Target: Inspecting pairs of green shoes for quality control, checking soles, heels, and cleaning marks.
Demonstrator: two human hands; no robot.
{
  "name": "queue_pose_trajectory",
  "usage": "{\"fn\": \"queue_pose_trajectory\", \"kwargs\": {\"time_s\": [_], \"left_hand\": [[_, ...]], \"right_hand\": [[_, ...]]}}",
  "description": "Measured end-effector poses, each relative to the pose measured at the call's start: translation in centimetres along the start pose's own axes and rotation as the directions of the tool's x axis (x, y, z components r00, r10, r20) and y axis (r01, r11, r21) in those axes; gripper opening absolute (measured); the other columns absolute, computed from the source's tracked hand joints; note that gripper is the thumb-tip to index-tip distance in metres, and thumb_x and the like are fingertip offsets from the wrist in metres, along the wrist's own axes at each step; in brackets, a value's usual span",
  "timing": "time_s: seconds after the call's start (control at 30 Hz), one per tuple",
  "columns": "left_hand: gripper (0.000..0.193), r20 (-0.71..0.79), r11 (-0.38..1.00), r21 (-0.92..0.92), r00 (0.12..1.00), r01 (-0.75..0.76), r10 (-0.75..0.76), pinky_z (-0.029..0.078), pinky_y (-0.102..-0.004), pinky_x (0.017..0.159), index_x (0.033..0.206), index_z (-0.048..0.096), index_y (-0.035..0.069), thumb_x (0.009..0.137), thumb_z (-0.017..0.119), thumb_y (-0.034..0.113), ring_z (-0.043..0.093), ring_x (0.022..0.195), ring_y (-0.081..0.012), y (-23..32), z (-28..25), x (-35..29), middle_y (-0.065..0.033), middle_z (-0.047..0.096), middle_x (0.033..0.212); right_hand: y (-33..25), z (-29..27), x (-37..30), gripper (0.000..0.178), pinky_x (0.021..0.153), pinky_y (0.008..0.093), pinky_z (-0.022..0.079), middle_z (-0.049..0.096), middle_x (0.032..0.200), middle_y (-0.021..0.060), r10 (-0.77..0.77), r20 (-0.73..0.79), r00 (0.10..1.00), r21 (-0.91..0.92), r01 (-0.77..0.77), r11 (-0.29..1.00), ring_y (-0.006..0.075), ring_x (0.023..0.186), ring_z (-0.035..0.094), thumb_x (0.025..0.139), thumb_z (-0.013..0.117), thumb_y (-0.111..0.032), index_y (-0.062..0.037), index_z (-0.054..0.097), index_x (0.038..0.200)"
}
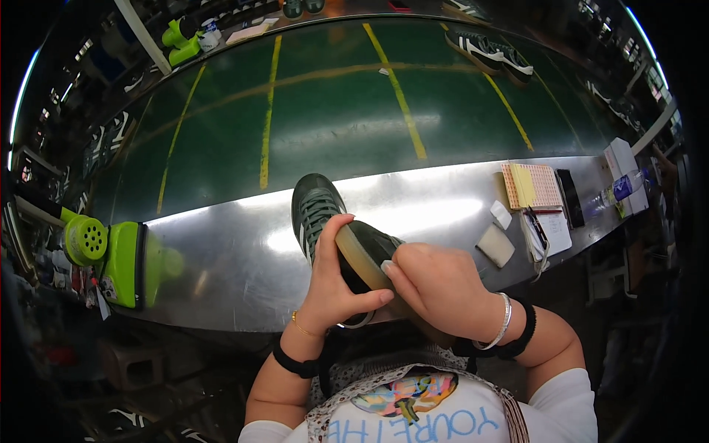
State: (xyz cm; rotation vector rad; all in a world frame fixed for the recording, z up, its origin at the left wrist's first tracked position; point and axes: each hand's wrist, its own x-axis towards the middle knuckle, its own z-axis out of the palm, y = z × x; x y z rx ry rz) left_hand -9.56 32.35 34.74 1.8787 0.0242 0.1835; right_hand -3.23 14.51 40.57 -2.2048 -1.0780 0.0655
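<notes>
A dark green sneaker with a tan gum sole is held tilted in front of me, at the near edge of the metal table. My left hand grips it, fingers over the toe end and thumb along the sole. Pressed against the upper near the sole edge is my right hand, its fingers curled closed. Whatever those fingers hold, if anything, is hidden. Just beyond, a second dark green sneaker with laces and white stripes rests on the table, partly covered by my left hand.
Past the metal table runs a green conveyor belt with yellow lines, carrying a pair of sneakers. At right lie pale blocks, an open notebook with a pen, and a bottle. A bright green device stands at left.
</notes>
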Motion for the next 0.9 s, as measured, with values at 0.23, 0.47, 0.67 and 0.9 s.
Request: {"fn": "queue_pose_trajectory", "kwargs": {"time_s": [0.23, 0.47, 0.67, 0.9], "left_hand": [[0.104, 0.031, 0.998, -0.047, 0.999, 0.033, -0.031, 0.033, -0.0394, 0.1, 0.134, 0.029, 0.006, 0.052, 0.084, 0.038, 0.042, 0.117, -0.0312, 0.3, 0.2, 0.5, -0.016, 0.04, 0.126], [0.104, 0.007, 1.0, 0.003, 1.0, 0.017, -0.017, 0.033, -0.0403, 0.101, 0.135, 0.029, 0.006, 0.053, 0.084, 0.04, 0.041, 0.118, -0.0314, 0.4, 0.4, 0.1, -0.0159, 0.04, 0.126], [0.103, 0.022, 0.998, -0.047, 0.999, 0.045, -0.044, 0.033, -0.0412, 0.1, 0.135, 0.029, 0.007, 0.053, 0.083, 0.041, 0.041, 0.118, -0.032, 0.2, 0.1, 0.4, -0.016, 0.04, 0.126], [0.104, 0.009, 0.999, -0.01, 0.999, -0.038, 0.038, 0.031, -0.0432, 0.102, 0.136, 0.027, 0.009, 0.054, 0.082, 0.043, 0.04, 0.119, -0.0333, -0.2, 0.2, 0.3, -0.0154, 0.039, 0.128]], "right_hand": [[-0.3, 0.7, 2.3, 0.019, 0.054, 0.0396, 0.045, 0.054, 0.065, 0.0123, 0.0, -0.19, 0.982, 0.025, 0.005, 1.0, 0.0312, 0.059, 0.056, 0.088, 0.055, -0.019, -0.0048, 0.05, 0.075], [-0.7, 0.5, 2.2, 0.019, 0.052, 0.0363, 0.048, 0.056, 0.064, 0.0089, -0.022, -0.153, 0.988, 0.0, 0.022, 1.0, 0.0269, 0.058, 0.059, 0.087, 0.054, -0.022, -0.006, 0.051, 0.077], [-0.3, 0.8, 1.0, 0.018, 0.052, 0.0364, 0.047, 0.056, 0.065, 0.0087, 0.0, -0.144, 0.99, -0.025, -0.004, 1.0, 0.0266, 0.058, 0.059, 0.087, 0.055, -0.022, -0.0062, 0.051, 0.077], [-0.5, 1.5, 2.9, 0.018, 0.053, 0.0383, 0.045, 0.055, 0.066, 0.0124, -0.022, -0.223, 0.974, 0.023, 0.028, 0.999, 0.0306, 0.06, 0.057, 0.085, 0.06, -0.016, -0.0042, 0.05, 0.076]]}}
